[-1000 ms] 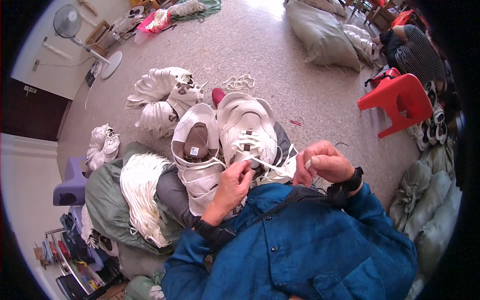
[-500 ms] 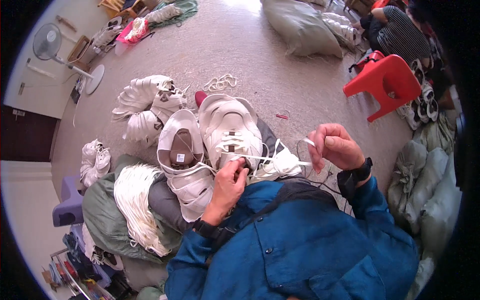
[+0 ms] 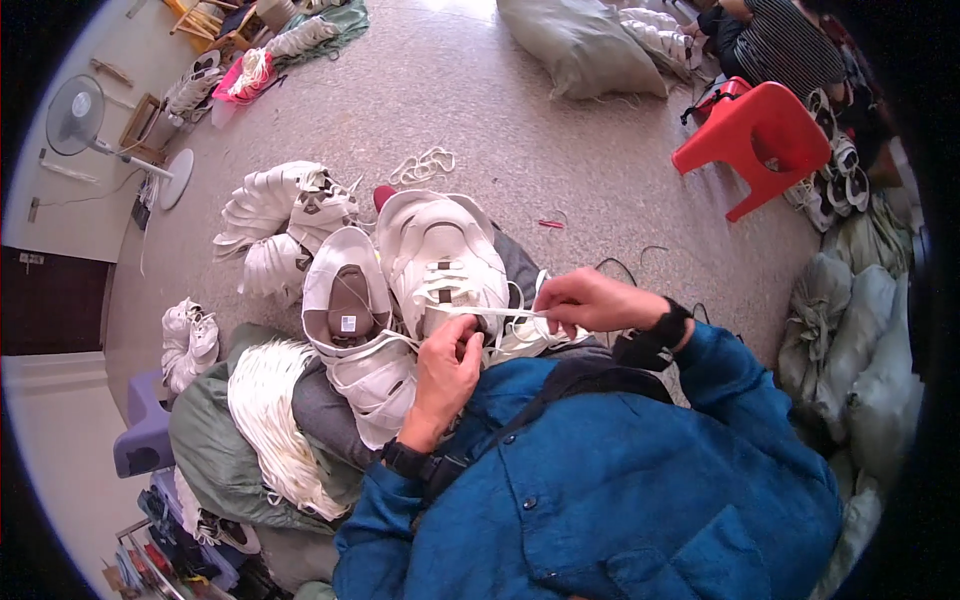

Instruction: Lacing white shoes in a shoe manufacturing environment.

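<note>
A white sneaker [image 3: 440,225] lies on my lap, toe pointing away, its upper part-laced. My left hand [image 3: 446,368] is closed with its fingertips pinching the sneaker at the tongue, close to the top eyelets. From there a flat white shoelace [image 3: 500,312] runs nearly level to my right hand [image 3: 592,300], which pinches it between thumb and fingers. Left of this sneaker are another white sneaker [image 3: 348,275] with a brown insole and one more white sneaker [image 3: 372,395] nearer to me. Loose white laces [image 3: 520,345] bunch below my right hand.
A hank of white laces [image 3: 272,420] drapes over green cloth [image 3: 200,440] at my left. Stacked white shoes [image 3: 275,205] stand on the floor ahead. A red stool [image 3: 755,140], a fan [image 3: 78,115], sacks [image 3: 580,50] and a seated person [image 3: 785,45] are farther off.
My right hand has moved left and closer to the sneaker, shortening the stretch of lace between my hands. My left hand stays at the tongue. The view has shifted slightly.
</note>
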Demonstrator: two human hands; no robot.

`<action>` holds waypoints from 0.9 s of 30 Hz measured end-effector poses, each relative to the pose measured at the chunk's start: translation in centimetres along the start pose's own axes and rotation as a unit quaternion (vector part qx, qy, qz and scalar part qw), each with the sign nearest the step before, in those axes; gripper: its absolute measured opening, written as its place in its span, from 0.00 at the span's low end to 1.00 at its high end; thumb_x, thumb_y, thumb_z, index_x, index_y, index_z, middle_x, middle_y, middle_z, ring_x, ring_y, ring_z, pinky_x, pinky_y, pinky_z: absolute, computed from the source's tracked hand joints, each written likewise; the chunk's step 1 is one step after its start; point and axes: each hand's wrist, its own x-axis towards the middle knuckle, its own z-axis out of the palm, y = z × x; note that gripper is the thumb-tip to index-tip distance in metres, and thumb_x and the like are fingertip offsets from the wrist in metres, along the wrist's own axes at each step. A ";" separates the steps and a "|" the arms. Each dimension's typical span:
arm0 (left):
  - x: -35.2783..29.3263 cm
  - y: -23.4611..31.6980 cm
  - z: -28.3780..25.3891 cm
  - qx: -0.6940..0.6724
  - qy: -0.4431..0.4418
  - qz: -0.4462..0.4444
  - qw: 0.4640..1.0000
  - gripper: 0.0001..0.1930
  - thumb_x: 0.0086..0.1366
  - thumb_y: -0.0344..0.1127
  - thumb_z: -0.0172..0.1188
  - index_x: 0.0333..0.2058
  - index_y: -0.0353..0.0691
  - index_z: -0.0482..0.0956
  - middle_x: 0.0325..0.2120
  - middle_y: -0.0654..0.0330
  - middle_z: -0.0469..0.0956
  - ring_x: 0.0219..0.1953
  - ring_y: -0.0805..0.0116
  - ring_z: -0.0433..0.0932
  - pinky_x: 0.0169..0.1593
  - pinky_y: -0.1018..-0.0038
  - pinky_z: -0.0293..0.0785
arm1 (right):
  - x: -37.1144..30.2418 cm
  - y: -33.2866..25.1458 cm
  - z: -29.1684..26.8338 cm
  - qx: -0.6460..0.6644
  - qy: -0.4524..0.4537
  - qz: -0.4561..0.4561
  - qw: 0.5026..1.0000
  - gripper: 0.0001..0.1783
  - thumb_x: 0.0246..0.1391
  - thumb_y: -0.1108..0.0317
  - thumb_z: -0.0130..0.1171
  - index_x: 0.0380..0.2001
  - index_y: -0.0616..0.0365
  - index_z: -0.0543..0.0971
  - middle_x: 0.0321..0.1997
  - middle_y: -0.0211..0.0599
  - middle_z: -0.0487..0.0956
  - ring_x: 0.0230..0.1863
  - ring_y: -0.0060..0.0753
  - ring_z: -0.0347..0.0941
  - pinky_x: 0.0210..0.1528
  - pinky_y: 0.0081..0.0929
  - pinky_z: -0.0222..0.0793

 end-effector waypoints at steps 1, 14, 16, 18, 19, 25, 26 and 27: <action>0.1 0.2 0.0 0.000 0.004 0.005 1.000 0.11 0.61 0.27 0.59 0.42 0.31 0.78 0.30 0.53 0.79 0.24 0.68 0.76 0.30 0.73 0.74 | 0.7 -0.2 0.7 0.001 0.000 0.001 1.000 0.09 0.58 0.75 0.52 0.39 0.65 0.79 0.27 0.34 0.81 0.27 0.21 0.77 0.29 0.22 0.73; 0.9 0.3 0.8 0.026 0.056 0.048 0.997 0.07 0.62 0.25 0.58 0.39 0.33 0.79 0.31 0.53 0.77 0.27 0.63 0.78 0.31 0.72 0.74 | 5.0 1.1 4.2 -0.196 0.172 -0.192 0.946 0.06 0.54 0.70 0.59 0.32 0.62 0.77 0.26 0.48 0.78 0.29 0.47 0.78 0.32 0.38 0.71; 1.0 0.1 1.0 0.026 0.060 0.056 0.996 0.07 0.61 0.25 0.58 0.38 0.33 0.79 0.31 0.52 0.77 0.27 0.62 0.77 0.32 0.71 0.74 | 5.5 1.7 4.1 -0.208 0.200 -0.193 0.938 0.06 0.54 0.71 0.59 0.33 0.61 0.77 0.27 0.47 0.78 0.31 0.47 0.78 0.34 0.38 0.72; 1.1 0.1 0.9 0.027 0.066 0.063 0.996 0.06 0.61 0.25 0.59 0.38 0.33 0.79 0.30 0.52 0.77 0.28 0.61 0.77 0.32 0.70 0.73 | 5.6 1.9 4.0 -0.219 0.228 -0.195 0.928 0.05 0.54 0.71 0.59 0.33 0.61 0.76 0.29 0.46 0.78 0.33 0.48 0.77 0.35 0.37 0.72; 1.1 0.0 0.9 0.039 0.072 0.083 0.993 0.06 0.61 0.25 0.59 0.38 0.33 0.80 0.30 0.52 0.77 0.29 0.60 0.77 0.33 0.70 0.73 | 5.5 1.8 3.9 -0.214 0.230 -0.205 0.927 0.05 0.54 0.71 0.58 0.33 0.61 0.76 0.31 0.44 0.78 0.35 0.48 0.77 0.36 0.37 0.72; 1.0 -0.2 1.0 0.049 0.079 0.102 0.990 0.07 0.60 0.25 0.60 0.38 0.32 0.79 0.30 0.51 0.77 0.30 0.56 0.78 0.36 0.68 0.74 | 5.1 1.0 4.2 -0.218 0.222 -0.237 0.920 0.05 0.55 0.71 0.57 0.32 0.62 0.75 0.40 0.45 0.76 0.39 0.51 0.76 0.40 0.40 0.73; 1.1 -0.2 1.1 0.047 0.084 0.103 0.990 0.08 0.60 0.25 0.60 0.39 0.32 0.79 0.30 0.51 0.77 0.30 0.56 0.78 0.36 0.67 0.74 | 5.1 0.8 4.2 -0.223 0.222 -0.229 0.921 0.05 0.55 0.71 0.56 0.32 0.62 0.75 0.40 0.47 0.75 0.40 0.53 0.76 0.41 0.42 0.74; 1.1 -0.2 1.1 0.047 0.084 0.104 0.990 0.08 0.60 0.25 0.60 0.39 0.32 0.79 0.30 0.51 0.77 0.30 0.56 0.78 0.36 0.67 0.74 | 5.2 0.8 4.2 -0.223 0.223 -0.230 0.921 0.05 0.55 0.71 0.56 0.32 0.62 0.75 0.40 0.47 0.75 0.40 0.53 0.76 0.41 0.42 0.74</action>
